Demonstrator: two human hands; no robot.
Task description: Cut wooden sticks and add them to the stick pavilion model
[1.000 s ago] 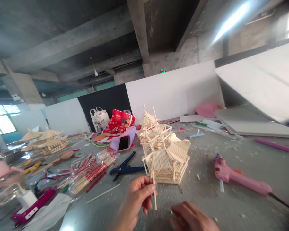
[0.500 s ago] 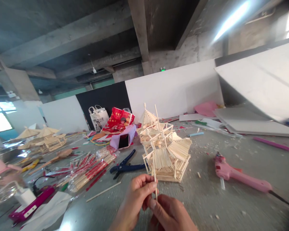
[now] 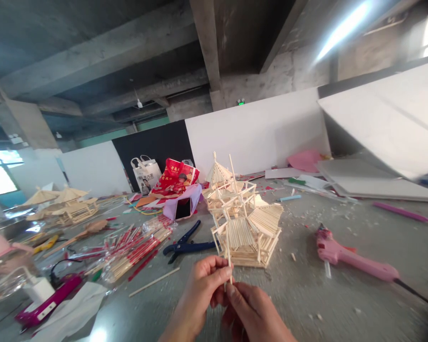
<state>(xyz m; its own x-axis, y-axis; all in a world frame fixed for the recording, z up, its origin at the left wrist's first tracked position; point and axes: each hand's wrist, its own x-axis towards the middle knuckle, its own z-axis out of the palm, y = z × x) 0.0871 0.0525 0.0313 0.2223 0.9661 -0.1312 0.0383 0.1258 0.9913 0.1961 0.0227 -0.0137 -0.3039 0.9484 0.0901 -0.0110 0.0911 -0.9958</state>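
Between my two hands a thin wooden stick [image 3: 229, 254] stands roughly upright, in front of the model. My left hand [image 3: 209, 285] pinches it between thumb and fingers. Just below, the fingertips of my right hand [image 3: 249, 304] close on its lower end. Right behind them on the table is a pavilion model [image 3: 240, 232] built from wooden sticks, with slatted roofs, open frames and a pointed top. Blue cutting pliers [image 3: 187, 244] lie left of the model. A loose stick [image 3: 153, 282] rests on the table left of my left hand.
A pink glue gun [image 3: 356, 263] lies at the right, its cord running off the edge. Bundled sticks in plastic [image 3: 142, 251], a purple power strip [image 3: 50, 301] and another stick model [image 3: 71, 204] are at the left. White boards [image 3: 371, 180] lie at the back right.
My right hand has moved slightly up along the stick, closer to my left hand. The stick and model stay nearly where they were.
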